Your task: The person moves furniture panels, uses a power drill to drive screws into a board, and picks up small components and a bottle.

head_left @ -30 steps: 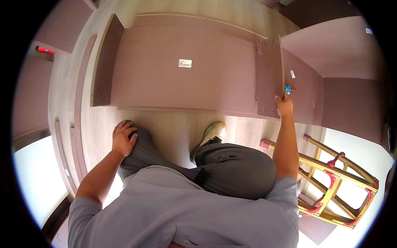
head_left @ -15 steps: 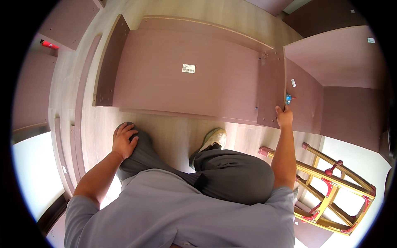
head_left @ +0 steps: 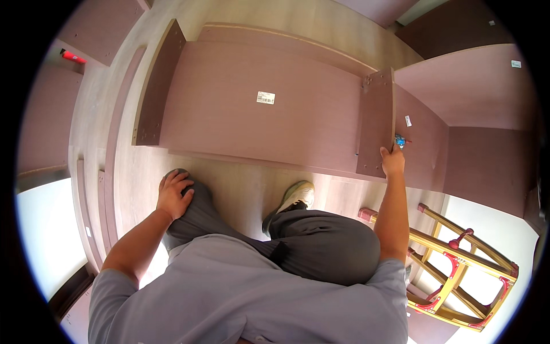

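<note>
A large reddish-brown board (head_left: pixel 258 129) with a white label lies flat on the floor in front of me. Upright panels stand at both its ends, the left panel (head_left: pixel 161 86) and the right panel (head_left: pixel 378 126). My right hand (head_left: pixel 393 161) grips the near edge of the right panel, thumb on one face and fingers mostly hidden behind it. A small blue and red object (head_left: pixel 400 141), its kind unclear, shows just beyond that hand. My left hand (head_left: pixel 174 194) lies on my left knee with fingers spread, holding nothing.
A yellow stepladder with red fittings (head_left: pixel 458 258) lies at the lower right. Brown cabinet panels (head_left: pixel 487 155) stand on the right. Long narrow boards (head_left: pixel 117 126) lie along the left. A red object (head_left: pixel 73 57) sits between panels at the upper left.
The right panel has shifted slightly against the large board's end, with fewer blue fittings visible at the joint. My right hand stays on it; my left hand has not moved from the knee.
</note>
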`<action>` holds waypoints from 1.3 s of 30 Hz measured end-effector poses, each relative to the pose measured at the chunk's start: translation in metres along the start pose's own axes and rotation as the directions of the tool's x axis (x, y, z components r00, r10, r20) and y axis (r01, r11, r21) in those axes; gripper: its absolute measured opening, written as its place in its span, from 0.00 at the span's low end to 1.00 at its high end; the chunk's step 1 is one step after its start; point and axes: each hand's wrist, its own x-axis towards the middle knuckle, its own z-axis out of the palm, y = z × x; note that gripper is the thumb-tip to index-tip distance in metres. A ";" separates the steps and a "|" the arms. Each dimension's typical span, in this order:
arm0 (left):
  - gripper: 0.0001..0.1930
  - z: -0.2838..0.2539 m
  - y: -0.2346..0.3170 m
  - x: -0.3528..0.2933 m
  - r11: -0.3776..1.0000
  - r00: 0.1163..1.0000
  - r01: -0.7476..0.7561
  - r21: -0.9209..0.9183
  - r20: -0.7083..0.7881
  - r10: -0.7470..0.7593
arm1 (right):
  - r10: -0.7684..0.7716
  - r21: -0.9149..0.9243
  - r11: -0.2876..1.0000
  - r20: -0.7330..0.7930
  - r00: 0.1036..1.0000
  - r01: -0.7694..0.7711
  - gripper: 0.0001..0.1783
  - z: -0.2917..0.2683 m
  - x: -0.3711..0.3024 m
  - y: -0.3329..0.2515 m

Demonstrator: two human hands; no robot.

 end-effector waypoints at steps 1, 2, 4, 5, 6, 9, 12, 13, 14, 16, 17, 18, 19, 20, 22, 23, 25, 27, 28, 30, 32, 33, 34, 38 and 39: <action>0.17 0.000 0.000 0.001 1.000 1.000 -0.009 0.003 -0.004 0.009 | -0.025 -0.027 0.999 -0.011 1.000 0.024 0.29 0.003 0.004 0.000; 0.17 0.000 0.000 0.001 1.000 1.000 -0.003 0.001 0.005 0.003 | -0.051 -0.056 0.997 -0.019 0.999 0.050 0.30 0.003 0.005 -0.006; 0.17 -0.002 0.002 0.001 1.000 1.000 0.008 -0.004 0.023 -0.008 | -0.013 -0.126 0.992 0.027 1.000 0.016 0.30 0.001 0.008 -0.018; 0.17 -0.003 0.003 0.000 1.000 1.000 0.016 -0.005 0.024 -0.016 | 0.008 -0.162 0.987 0.047 0.999 0.000 0.31 -0.002 0.006 -0.024; 0.17 -0.004 0.005 0.000 1.000 0.999 0.023 -0.006 0.025 -0.023 | 0.017 -0.175 0.985 0.031 0.999 -0.012 0.30 0.000 0.006 -0.021; 0.17 -0.002 0.003 -0.002 1.000 1.000 0.021 -0.004 0.020 -0.021 | 0.031 -0.158 0.987 0.028 0.999 -0.026 0.29 0.007 0.008 -0.021; 0.17 0.002 -0.003 0.000 1.000 1.000 0.006 -0.011 0.017 -0.006 | -0.012 -0.064 0.998 0.088 0.996 0.017 0.28 0.015 0.011 -0.009; 0.17 0.002 -0.005 0.002 1.000 1.000 -0.005 -0.017 0.018 0.006 | -0.053 -0.051 0.997 0.083 0.995 0.057 0.27 0.027 0.009 0.003; 0.17 0.002 -0.005 0.001 1.000 1.000 0.003 -0.017 0.022 -0.003 | -0.104 -0.034 0.994 0.084 0.991 0.107 0.27 0.032 0.006 0.000; 0.17 0.001 -0.003 0.001 1.000 0.999 0.016 -0.017 0.031 -0.016 | -0.092 -0.113 0.989 0.052 0.994 0.097 0.26 0.035 0.001 -0.002; 0.17 0.001 -0.003 0.002 1.000 1.000 0.015 -0.017 0.020 -0.014 | -0.089 -0.149 0.984 0.035 0.995 0.094 0.26 0.033 0.000 -0.010; 0.17 0.000 -0.003 0.001 1.000 1.000 0.011 -0.015 0.021 -0.011 | -0.076 -0.112 0.991 0.031 0.997 0.079 0.25 0.029 0.001 -0.009; 0.17 0.000 -0.004 0.000 1.000 1.000 0.007 -0.013 0.022 -0.007 | -0.062 -0.076 0.995 0.026 0.998 0.064 0.25 0.022 0.007 -0.009; 0.17 0.000 -0.005 -0.001 1.000 1.000 0.007 -0.008 0.028 -0.007 | -0.044 -0.041 0.998 0.021 0.999 0.045 0.25 0.015 0.010 -0.008; 0.17 0.003 -0.004 0.000 1.000 1.000 0.008 -0.006 0.028 -0.008 | -0.039 -0.045 0.998 0.067 0.997 0.043 0.24 0.002 0.013 -0.017; 0.17 0.002 -0.002 0.000 1.000 0.999 0.012 -0.002 0.033 -0.012 | -0.036 -0.084 0.996 0.065 0.997 0.042 0.24 0.000 0.012 -0.023; 0.17 -0.001 0.002 0.001 1.000 0.999 0.023 0.007 0.041 -0.023 | -0.024 -0.167 0.985 0.065 0.998 0.035 0.24 -0.009 0.008 -0.032; 0.17 0.002 -0.002 0.001 1.000 1.000 -0.006 0.005 0.016 0.006 | -0.010 -0.249 0.968 0.071 0.997 0.027 0.24 -0.018 0.003 -0.043; 0.17 0.003 -0.004 0.002 1.000 1.000 -0.019 0.007 0.003 0.019 | -0.007 -0.209 0.978 0.092 0.996 0.026 0.25 -0.021 0.007 -0.046; 0.17 0.002 -0.002 0.003 1.000 1.000 -0.010 0.007 0.014 0.009 | 0.010 -0.138 0.990 0.132 0.991 0.008 0.27 -0.028 0.011 -0.046; 0.17 0.001 0.000 0.004 1.000 1.000 -0.009 0.007 0.022 0.009 | 0.010 -0.232 0.973 0.087 0.996 0.011 0.31 -0.011 0.010 -0.023; 0.17 0.002 -0.001 0.003 1.000 1.000 -0.006 0.008 0.022 0.005 | 0.000 -0.276 0.961 0.063 0.998 0.017 0.33 -0.007 0.011 -0.020; 0.17 0.002 -0.001 0.004 1.000 1.000 -0.002 0.009 0.022 0.002 | 0.012 -0.250 0.968 0.078 0.997 0.008 0.34 -0.007 0.014 -0.017; 0.17 0.002 0.000 0.004 1.000 1.000 -0.011 0.011 0.014 0.010 | 0.015 -0.206 0.978 0.106 0.994 0.007 0.37 -0.004 0.012 -0.022; 0.17 0.001 0.000 0.004 1.000 1.000 0.004 0.006 0.024 -0.005 | 0.002 -0.210 0.977 0.094 0.996 0.018 0.37 -0.006 0.012 -0.025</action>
